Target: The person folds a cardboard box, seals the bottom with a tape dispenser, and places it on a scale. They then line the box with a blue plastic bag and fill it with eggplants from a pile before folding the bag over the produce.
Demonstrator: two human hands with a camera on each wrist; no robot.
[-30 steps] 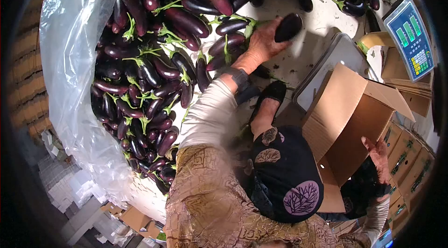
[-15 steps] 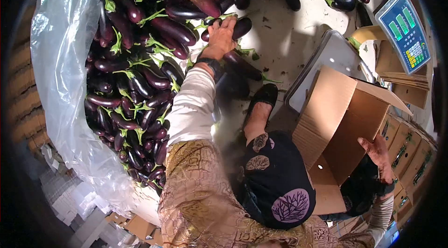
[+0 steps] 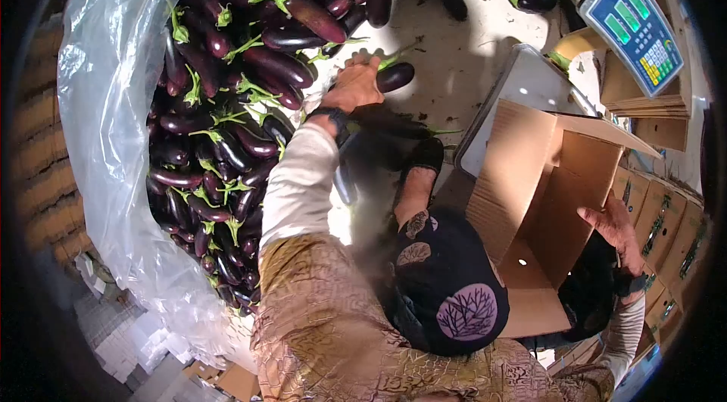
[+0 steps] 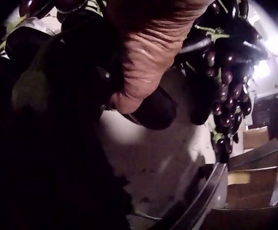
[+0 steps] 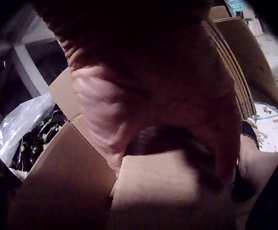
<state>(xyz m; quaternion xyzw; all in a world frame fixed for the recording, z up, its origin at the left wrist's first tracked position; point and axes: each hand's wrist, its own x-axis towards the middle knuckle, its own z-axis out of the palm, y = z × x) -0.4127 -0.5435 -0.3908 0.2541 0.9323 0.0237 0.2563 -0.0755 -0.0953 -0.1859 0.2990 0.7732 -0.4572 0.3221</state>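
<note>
My left hand (image 3: 352,88) reaches into the edge of a large eggplant pile (image 3: 291,73), palm down. Its fingers grip a dark eggplant (image 3: 395,78), whose rounded end sticks out on the right; in the left wrist view that eggplant (image 4: 158,110) shows below the hand (image 4: 151,57). Another long eggplant (image 3: 394,126) lies just below the hand. My right hand (image 3: 615,232) holds an open cardboard box (image 3: 515,163) by its edge. In the right wrist view, thumb and fingers of that hand (image 5: 148,96) straddle the cardboard edge (image 5: 158,177); the fingertips are in shadow.
Clear plastic sheeting (image 3: 113,114) borders the pile on the left. A scale platform (image 3: 522,91) stands behind the box, its blue display (image 3: 632,23) at upper right. Stacked cartons (image 3: 670,228) stand at right. A black shoe (image 3: 426,154) and dark patterned cloth (image 3: 447,281) lie between the arms.
My left hand has moved left from the bare table to the pile's edge. The eggplant it held out a second ago is no longer raised there. My right hand has stayed at the box.
</note>
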